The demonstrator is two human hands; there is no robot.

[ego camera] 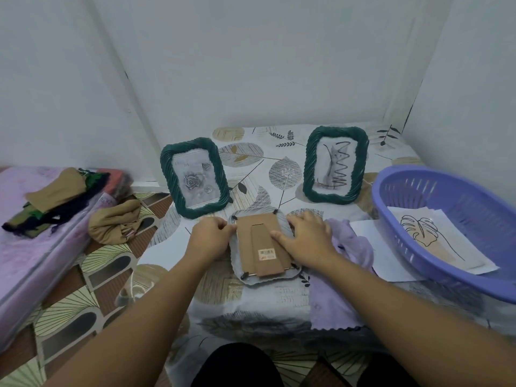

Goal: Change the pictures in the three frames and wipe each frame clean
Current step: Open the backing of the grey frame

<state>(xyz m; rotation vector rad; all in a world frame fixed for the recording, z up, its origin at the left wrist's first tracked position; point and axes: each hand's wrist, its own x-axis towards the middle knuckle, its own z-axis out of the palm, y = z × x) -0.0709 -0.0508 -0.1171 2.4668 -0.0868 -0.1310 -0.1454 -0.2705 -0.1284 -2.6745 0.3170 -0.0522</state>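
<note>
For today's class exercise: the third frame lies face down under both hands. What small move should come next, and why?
Probably turn the clip at the face-down frame's upper left corner, where the left hand pinches; the right hand lies flat, steadying the cardboard back, which is still on.

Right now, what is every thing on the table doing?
Left frame: upright, rose picture inside.
Right frame: upright, cat drawing inside.
Middle frame: face down, backing still on.
Left hand: fingers curled at a clip.
Right hand: flat on the backing.
Purple cloth: spread out, unused.
Basket: tilted, holds a leaf drawing.
</note>
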